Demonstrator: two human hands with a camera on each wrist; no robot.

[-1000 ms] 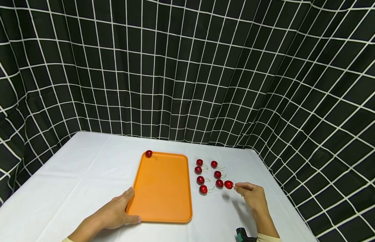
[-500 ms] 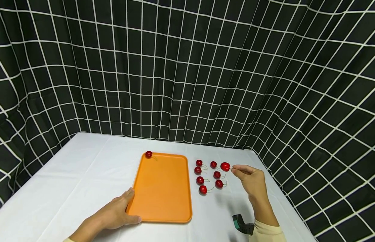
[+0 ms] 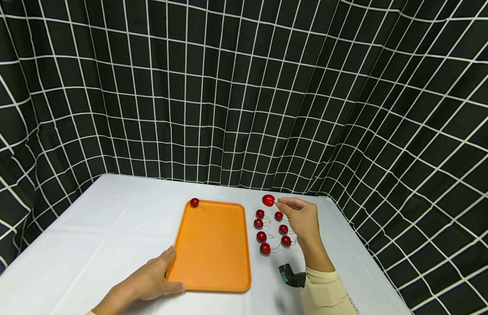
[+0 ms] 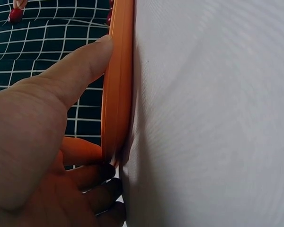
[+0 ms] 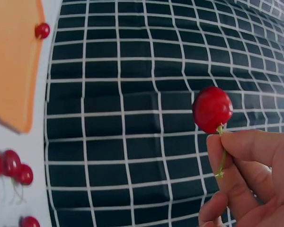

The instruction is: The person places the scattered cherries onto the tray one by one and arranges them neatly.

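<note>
My right hand (image 3: 301, 216) pinches a red cherry (image 3: 269, 200) by its green stem, between thumb and index finger. In the head view this cherry shows beyond the loose ones; in the right wrist view its round body stands above the fingertips, against the dark curtain. My left hand (image 3: 149, 275) holds the near left corner of an orange tray (image 3: 210, 247), thumb along the front edge and fingers along the left side. The left wrist view shows the thumb pressed to the rim (image 4: 119, 85). One cherry (image 3: 194, 202) lies at the tray's far left corner.
Several cherries with stems (image 3: 261, 236) lie on the white tablecloth (image 3: 90, 236) in two loose rows right of the tray. A black strap-like device (image 3: 292, 276) sits by my right wrist. Black curtains with a white grid (image 3: 196, 96) enclose the table's back and sides.
My right hand has lifted the held cherry up from beside the near loose cherry and carried it away from me and to the left. My left hand has stayed on the tray.
</note>
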